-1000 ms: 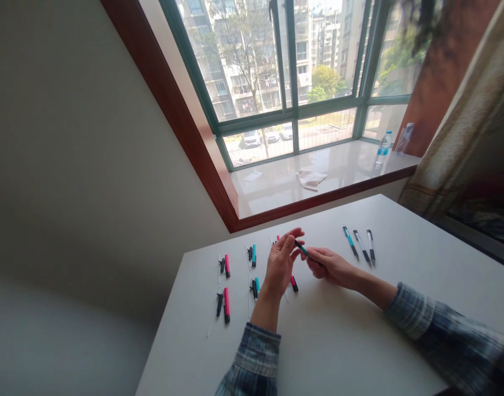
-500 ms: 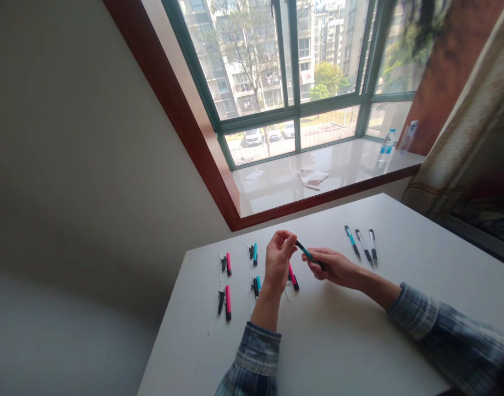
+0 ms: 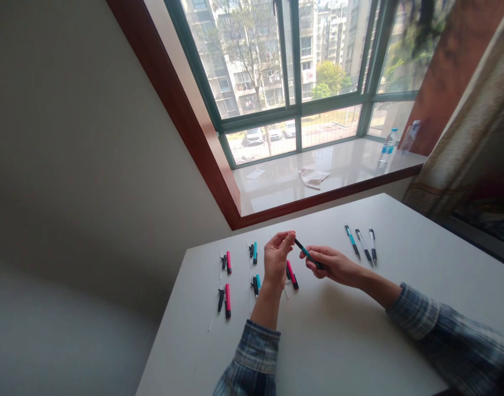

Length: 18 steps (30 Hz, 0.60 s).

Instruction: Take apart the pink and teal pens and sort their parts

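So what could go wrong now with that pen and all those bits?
The teal-and-black pen is held above the white table by the left hand at one end and the right hand at the other, so it might slip and drop. The left hand also looks close to the loose pink-and-black tube, so it could bump that and make it roll.

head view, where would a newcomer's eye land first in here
Probably on the bright window across the top, glaring beside the dim wall on the left. Next come the two hands over the white table: the left hand and right hand hold a teal-and-black pen between them. Vivid pink barrels stand out on the tabletop around the left forearm.
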Motion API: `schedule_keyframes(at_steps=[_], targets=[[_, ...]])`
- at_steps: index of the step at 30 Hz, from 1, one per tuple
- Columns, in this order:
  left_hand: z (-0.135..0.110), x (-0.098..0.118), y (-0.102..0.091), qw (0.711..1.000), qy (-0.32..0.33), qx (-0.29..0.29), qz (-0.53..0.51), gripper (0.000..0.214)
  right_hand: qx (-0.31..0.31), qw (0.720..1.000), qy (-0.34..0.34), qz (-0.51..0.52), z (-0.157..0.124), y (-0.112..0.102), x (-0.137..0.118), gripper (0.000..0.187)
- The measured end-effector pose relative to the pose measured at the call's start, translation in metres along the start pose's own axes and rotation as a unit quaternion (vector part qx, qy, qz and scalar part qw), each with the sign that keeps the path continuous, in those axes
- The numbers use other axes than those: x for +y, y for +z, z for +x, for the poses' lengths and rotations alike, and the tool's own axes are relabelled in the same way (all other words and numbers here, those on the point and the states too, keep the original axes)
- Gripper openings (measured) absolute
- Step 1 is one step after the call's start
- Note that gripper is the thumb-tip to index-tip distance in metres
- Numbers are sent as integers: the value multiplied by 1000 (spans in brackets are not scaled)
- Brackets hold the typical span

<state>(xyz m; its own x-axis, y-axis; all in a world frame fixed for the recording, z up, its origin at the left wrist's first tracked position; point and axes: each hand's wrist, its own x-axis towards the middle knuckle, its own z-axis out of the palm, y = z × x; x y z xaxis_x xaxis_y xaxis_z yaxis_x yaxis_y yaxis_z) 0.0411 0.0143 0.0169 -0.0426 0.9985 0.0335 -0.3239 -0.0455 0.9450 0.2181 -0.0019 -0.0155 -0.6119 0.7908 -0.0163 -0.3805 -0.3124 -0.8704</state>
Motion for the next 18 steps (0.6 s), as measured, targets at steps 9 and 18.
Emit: schedule_keyframes(at_steps=[9, 18], targets=[[-2, 2, 0, 1000, -9, -28, 4, 32, 21, 997, -40, -54, 2, 0, 0, 29], [0, 3, -1, 997, 8, -52, 56, 38, 5, 1000, -12, -3, -1, 0, -2, 31]])
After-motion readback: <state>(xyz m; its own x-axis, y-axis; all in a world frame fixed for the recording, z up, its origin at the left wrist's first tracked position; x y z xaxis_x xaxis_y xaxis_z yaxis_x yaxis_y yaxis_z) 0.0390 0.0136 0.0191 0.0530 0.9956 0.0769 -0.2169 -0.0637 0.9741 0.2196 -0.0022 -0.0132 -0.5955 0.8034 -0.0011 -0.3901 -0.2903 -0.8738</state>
